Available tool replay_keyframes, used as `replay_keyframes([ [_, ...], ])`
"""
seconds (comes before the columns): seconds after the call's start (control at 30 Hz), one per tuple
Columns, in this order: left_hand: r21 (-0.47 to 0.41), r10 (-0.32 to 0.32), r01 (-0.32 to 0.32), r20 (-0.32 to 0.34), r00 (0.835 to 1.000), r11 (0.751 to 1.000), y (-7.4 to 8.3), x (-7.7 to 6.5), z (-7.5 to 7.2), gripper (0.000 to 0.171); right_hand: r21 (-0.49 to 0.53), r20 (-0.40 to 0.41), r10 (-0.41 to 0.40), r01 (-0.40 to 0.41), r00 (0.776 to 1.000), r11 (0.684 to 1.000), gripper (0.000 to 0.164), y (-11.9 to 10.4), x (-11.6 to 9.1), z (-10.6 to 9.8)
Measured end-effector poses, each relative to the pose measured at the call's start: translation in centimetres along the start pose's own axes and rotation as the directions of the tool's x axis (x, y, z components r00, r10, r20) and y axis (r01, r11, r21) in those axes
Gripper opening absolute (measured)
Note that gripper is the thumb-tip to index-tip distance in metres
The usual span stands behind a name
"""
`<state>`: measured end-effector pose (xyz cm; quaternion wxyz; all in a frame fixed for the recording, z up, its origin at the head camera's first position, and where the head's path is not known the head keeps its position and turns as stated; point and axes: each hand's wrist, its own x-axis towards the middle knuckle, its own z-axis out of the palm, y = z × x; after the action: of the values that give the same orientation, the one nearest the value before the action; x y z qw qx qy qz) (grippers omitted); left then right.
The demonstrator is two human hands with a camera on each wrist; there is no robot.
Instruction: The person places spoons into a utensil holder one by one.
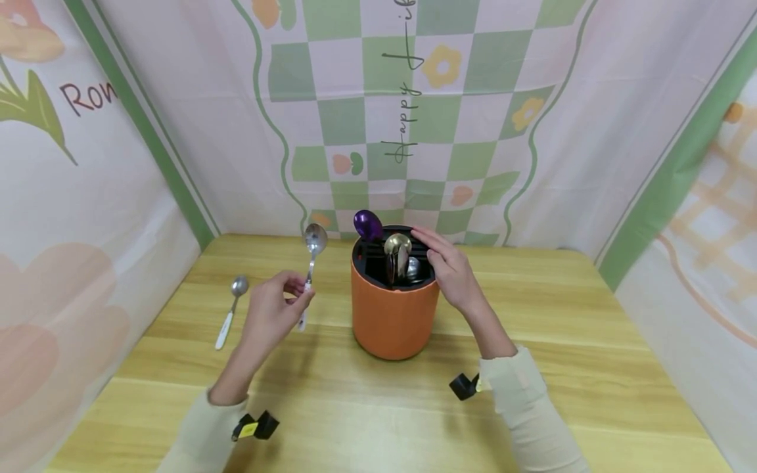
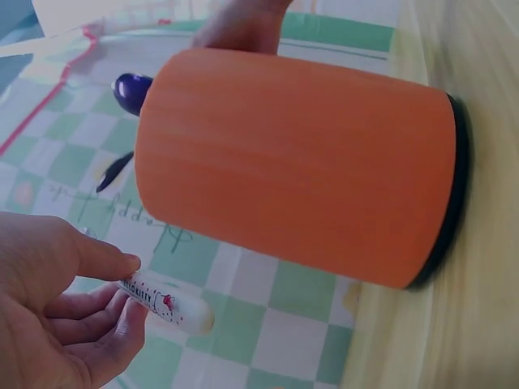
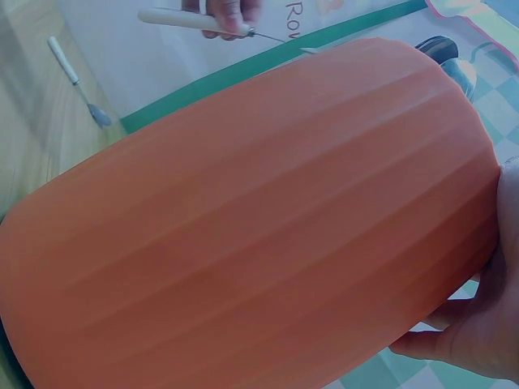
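Note:
My left hand point(image 1: 275, 309) pinches a metal spoon point(image 1: 316, 240) by its white printed handle point(image 2: 174, 308), bowl upward, left of the utensil holder and apart from it. The holder point(image 1: 393, 322) is an orange ribbed cylinder with a black slotted insert point(image 1: 375, 266). A purple spoon point(image 1: 368, 225), a gold-coloured spoon point(image 1: 398, 243) and a silver utensil point(image 1: 414, 268) stand in it. On the holder's right rim rests my right hand point(image 1: 452, 269), its fingers stretched along the top. In the right wrist view the holder's wall hides part of that hand point(image 3: 478, 332).
Another spoon point(image 1: 225, 322) with a white handle lies on the wooden table point(image 1: 384, 414) at the left. A patterned cloth point(image 1: 437, 118) hangs behind the table's back edge and along both sides.

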<state>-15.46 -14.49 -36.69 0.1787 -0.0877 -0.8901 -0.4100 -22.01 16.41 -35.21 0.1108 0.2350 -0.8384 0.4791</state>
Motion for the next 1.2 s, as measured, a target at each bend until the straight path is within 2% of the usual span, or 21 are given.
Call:
replay_keyframes([
  [0.5, -0.071, 0.048, -0.050, -0.032, 0.998, 0.996, 2.7, 0.6, 0.5, 0.017, -0.008, -0.003, -0.008, 0.008, 1.000, 1.000, 0.044, 0.0, 0.0, 0.0],
  [1.03, -0.168, 0.150, -0.164, -0.097, 0.984, 0.972, 6.3, 1.9, 1.0, 0.018, -0.002, -0.010, -0.005, 0.005, 1.000, 1.000, 0.044, 0.1, -0.1, 0.0],
  [1.2, -0.183, 0.186, -0.206, -0.122, 0.975, 0.961, 7.1, 2.4, 1.2, 0.019, 0.000, -0.008, -0.008, 0.008, 1.000, 1.000, 0.044, 0.0, -0.1, 0.0],
])
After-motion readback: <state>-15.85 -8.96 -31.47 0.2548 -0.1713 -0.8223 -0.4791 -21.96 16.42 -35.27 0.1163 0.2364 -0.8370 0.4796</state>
